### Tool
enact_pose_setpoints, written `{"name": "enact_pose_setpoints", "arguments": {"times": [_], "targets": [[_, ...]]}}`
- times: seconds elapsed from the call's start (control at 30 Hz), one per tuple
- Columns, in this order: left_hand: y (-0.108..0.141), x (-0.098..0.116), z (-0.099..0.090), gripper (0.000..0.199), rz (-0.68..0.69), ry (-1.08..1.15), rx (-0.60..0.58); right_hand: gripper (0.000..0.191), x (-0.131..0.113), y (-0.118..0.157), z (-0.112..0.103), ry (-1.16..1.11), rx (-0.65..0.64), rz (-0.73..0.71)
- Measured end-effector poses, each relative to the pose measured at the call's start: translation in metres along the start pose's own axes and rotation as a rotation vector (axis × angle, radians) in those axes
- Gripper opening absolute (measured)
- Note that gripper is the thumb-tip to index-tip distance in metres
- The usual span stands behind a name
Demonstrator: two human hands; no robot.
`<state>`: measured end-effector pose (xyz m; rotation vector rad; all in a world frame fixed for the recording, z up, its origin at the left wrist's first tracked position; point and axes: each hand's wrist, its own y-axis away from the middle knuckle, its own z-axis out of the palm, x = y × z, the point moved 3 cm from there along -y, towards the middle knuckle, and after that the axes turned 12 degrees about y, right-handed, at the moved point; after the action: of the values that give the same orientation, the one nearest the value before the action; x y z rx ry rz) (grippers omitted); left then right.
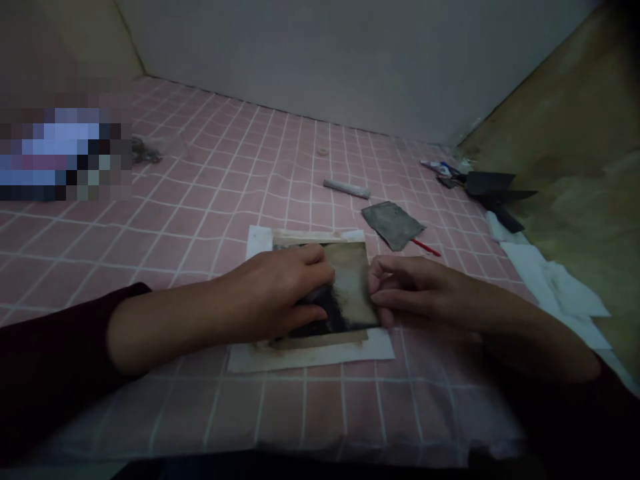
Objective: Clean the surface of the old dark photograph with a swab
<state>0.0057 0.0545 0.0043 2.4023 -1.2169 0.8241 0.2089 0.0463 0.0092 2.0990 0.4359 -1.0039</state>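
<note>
A thin dark and pale rectangular sheet [353,280] lies on stained white paper [310,360] near the front of the table. My left hand [280,290] rests across the left part of the sheet, palm down, with thumb and fingers apart and nothing visible in its grasp. At the sheet's right edge, my right hand [420,290] has its fingertips pinched together. Whether the edge is between those fingertips is too dim to make out. The left part of the sheet is hidden under my left hand.
Behind the sheet lie a grey cloth pad [393,223], a red stick [427,248] and a grey rod [347,189]. Dark blades [493,187] and white papers [565,287] are at right. A small ring [323,152] is farther back; a pixelated area fills the left.
</note>
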Motion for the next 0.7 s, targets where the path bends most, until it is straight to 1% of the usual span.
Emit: {"name": "enact_pose_setpoints", "arguments": {"times": [0.07,0.13,0.2,0.23,0.3,0.4,0.5,0.57,0.63,0.7], "targets": [[0.001,0.0,0.0,0.02,-0.001,-0.003,0.005,0.011,-0.001,-0.001,0.0,0.034,0.037,-0.011],[0.001,0.0,0.0,0.019,-0.003,-0.006,0.01,0.01,-0.006,-0.002,0.003,0.088,0.048,-0.091],[0.002,-0.001,0.0,0.02,-0.001,-0.005,0.013,0.009,-0.009,-0.003,0.005,0.124,0.028,-0.147],[0.002,-0.001,0.0,0.021,0.003,-0.005,0.017,0.01,-0.01,-0.002,0.004,0.138,0.009,-0.15],[0.001,-0.001,0.0,0.021,0.014,-0.002,0.02,0.013,-0.009,0.0,0.002,0.147,-0.012,-0.105],[0.001,-0.001,0.0,0.021,0.011,0.003,0.013,0.015,-0.006,0.001,0.0,0.125,0.026,-0.039],[0.0,-0.001,0.0,0.021,0.005,0.005,0.013,0.01,-0.009,-0.002,0.005,0.128,0.063,-0.099],[0.0,0.0,-0.001,0.021,0.005,0.002,0.019,0.01,-0.011,-0.004,0.007,0.151,0.043,-0.139],[0.0,-0.001,-0.001,0.021,0.002,-0.001,0.014,0.011,-0.009,-0.002,0.005,0.172,0.022,-0.125],[0.0,-0.001,0.0,0.021,-0.002,0.003,0.007,0.012,-0.005,0.0,0.001,0.161,0.017,-0.079]]}}
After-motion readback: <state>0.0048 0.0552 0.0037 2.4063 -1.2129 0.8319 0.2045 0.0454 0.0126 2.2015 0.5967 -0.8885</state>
